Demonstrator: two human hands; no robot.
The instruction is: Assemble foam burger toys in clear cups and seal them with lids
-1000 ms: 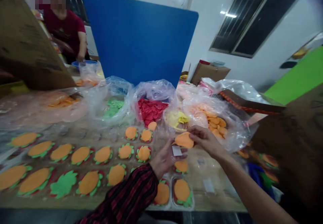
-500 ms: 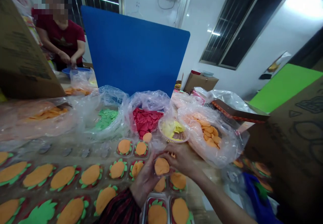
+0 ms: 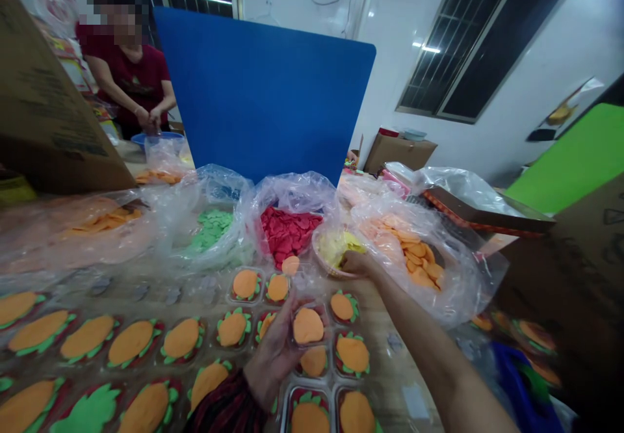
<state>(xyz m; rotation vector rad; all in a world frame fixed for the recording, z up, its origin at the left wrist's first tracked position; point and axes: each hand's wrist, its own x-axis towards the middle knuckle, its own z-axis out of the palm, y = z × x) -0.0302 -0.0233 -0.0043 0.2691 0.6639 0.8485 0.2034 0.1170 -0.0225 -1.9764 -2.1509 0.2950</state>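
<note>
My left hand (image 3: 273, 358) is closed around the side of a small clear plastic box (image 3: 308, 341) with a round orange foam-like piece (image 3: 308, 324) inside. Reaching forward, my right hand (image 3: 359, 264) is at a small basket (image 3: 320, 261) of thin yellow pieces (image 3: 350, 241). Its fingers are curled down among those pieces, and their tips are hidden, so what they grip does not show. Below and around the held box stand similar boxes with orange rounds over green leaf-shaped and red layers, such as one box (image 3: 352, 355) to the right.
Behind the boxes lie plastic bags of green pieces (image 3: 212, 228), red pieces (image 3: 287, 231) and orange pieces (image 3: 419, 257). A blue board (image 3: 263, 95) stands upright at the back. Cardboard (image 3: 53, 95) rises at the left. Beyond it, a co-worker (image 3: 129, 85) works over a blue basin (image 3: 170, 136).
My right hand has left the held box and moved up and right into the yellow pieces' basket. My left hand keeps the box. The view has shifted slightly.
</note>
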